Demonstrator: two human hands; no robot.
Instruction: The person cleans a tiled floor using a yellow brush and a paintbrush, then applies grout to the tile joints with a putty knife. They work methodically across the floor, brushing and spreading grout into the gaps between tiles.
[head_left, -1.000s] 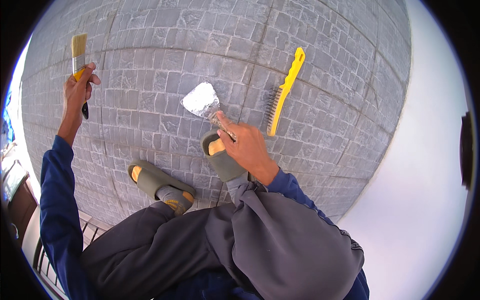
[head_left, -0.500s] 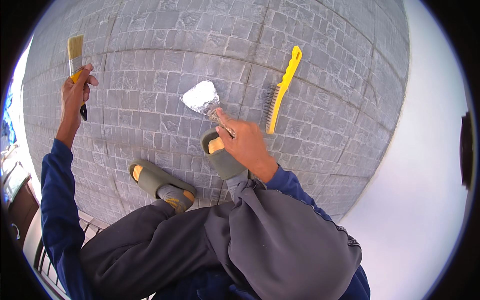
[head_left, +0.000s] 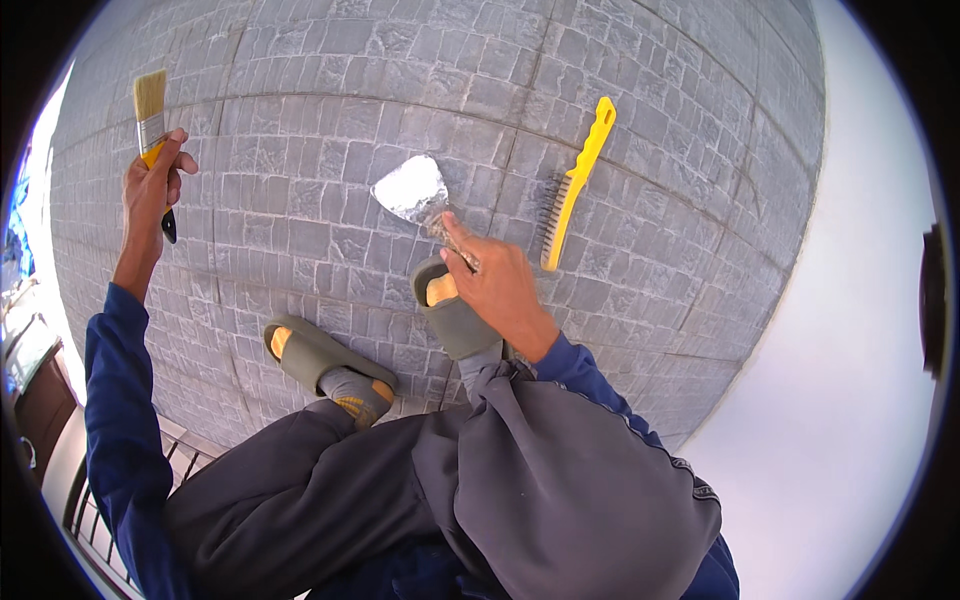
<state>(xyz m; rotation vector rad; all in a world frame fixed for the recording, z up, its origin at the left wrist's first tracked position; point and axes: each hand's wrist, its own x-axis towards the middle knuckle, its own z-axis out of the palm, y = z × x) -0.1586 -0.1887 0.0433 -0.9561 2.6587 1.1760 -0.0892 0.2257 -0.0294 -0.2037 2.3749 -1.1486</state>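
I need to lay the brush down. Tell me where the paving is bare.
Bare paving lies between the left hand with the brush and the scraper, and above the wire brush. It is crowded around the right hand, scraper, wire brush and sandals.

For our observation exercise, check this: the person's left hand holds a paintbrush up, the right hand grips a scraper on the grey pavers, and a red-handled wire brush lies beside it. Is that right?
Not quite. The head view shows the wire brush has a yellow handle, not red. The left hand does hold a paintbrush, and the right hand grips the scraper on the pavers.
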